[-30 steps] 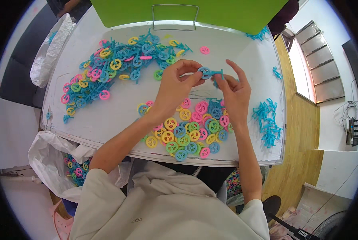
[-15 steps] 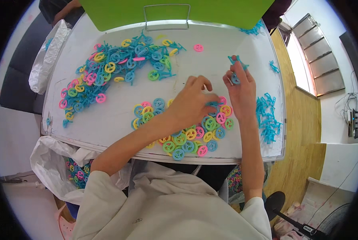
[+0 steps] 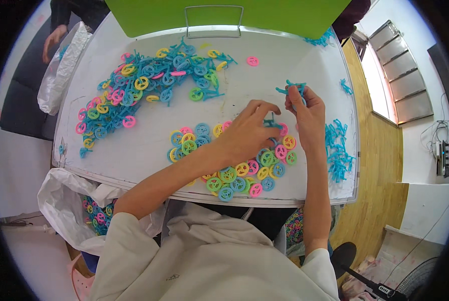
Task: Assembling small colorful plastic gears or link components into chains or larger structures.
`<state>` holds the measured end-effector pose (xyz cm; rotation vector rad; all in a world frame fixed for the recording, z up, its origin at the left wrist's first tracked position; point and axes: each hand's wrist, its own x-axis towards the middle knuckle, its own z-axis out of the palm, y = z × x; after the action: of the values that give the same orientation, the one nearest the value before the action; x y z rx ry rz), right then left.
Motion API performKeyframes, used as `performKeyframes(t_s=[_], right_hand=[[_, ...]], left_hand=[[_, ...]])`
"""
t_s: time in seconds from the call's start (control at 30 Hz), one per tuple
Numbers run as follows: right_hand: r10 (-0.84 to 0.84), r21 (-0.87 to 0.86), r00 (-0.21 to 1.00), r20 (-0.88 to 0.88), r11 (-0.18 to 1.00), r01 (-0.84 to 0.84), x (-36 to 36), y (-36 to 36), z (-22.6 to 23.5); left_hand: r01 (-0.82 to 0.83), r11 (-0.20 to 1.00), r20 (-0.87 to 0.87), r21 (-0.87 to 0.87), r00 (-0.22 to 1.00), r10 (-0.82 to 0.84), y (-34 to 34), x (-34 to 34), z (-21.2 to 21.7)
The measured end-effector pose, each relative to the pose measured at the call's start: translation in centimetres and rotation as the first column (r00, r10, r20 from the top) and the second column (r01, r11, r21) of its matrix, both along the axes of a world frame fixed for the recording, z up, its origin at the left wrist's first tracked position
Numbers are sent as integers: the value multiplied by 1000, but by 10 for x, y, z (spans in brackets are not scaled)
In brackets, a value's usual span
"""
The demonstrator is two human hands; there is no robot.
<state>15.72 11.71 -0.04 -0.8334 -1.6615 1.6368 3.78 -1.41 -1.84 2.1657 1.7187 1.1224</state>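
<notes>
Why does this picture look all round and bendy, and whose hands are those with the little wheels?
The picture comes from a small wide camera worn on a person's head, looking down. That lens bends straight edges, so the white table looks curved. The arms coming up from the bottom are that person's own.

The left hand reaches down to a pile of little plastic wheels, pink, yellow, green and blue, and pinches something small and blue there. The right hand is lifted a bit and holds a blue plastic piece.

Farther away lies a bigger heap of wheels tangled with blue frames. On the right edge is a pile of bare blue frames. A white bag of more wheels hangs beside the table, and a green box stands at the far side.
</notes>
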Motion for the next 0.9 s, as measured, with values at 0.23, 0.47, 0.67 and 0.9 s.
performKeyframes(t_s=[0.23, 0.47, 0.67, 0.9], right_hand=[[-8, 199, 1000, 7, 980, 7, -4, -3, 3], [148, 205, 987, 60, 966, -158, -7, -18, 10], [160, 237, 983, 86, 955, -176, -11, -22, 8], [237, 211, 971, 28, 948, -238, -13, -22, -7]], left_hand=[[-116, 924, 744, -364, 561, 364, 4, -25, 27], [-105, 940, 851, -325, 401, 339, 3, -35, 25], [9, 931, 898, -365, 267, 350, 1, -34, 29], [-64, 936, 887, -346, 304, 349, 4, -35, 11]])
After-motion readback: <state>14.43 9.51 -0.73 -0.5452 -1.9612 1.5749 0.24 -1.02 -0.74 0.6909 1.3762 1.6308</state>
